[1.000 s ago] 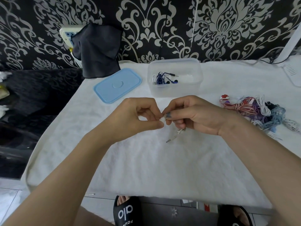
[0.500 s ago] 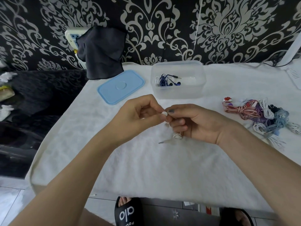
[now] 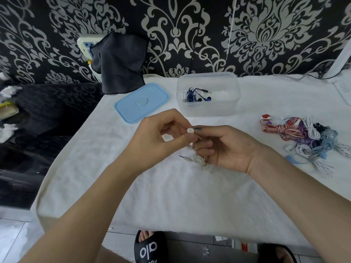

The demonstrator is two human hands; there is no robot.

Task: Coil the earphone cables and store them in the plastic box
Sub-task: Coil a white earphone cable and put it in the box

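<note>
My left hand (image 3: 157, 135) pinches a white earbud (image 3: 190, 130) between thumb and fingers over the middle of the table. My right hand (image 3: 226, 147) meets it from the right, fingers curled round the same white earphone's thin cable. The rest of that white cable (image 3: 199, 160) lies bunched on the towel under my right hand, its jack plug pointing left. Behind my hands stands the clear plastic box (image 3: 208, 109), open, with a coiled blue earphone (image 3: 192, 94) and a white one inside.
The light blue lid (image 3: 141, 101) lies left of the box. A tangle of red-striped, purple, white and blue earphones (image 3: 303, 137) sits at the right. A white towel (image 3: 171, 196) covers the table. A dark cloth (image 3: 121, 61) hangs on the wall behind.
My hands have parted slightly, and the white earbud now shows between my left fingertips. More of the cable has dropped onto the towel under my right hand.
</note>
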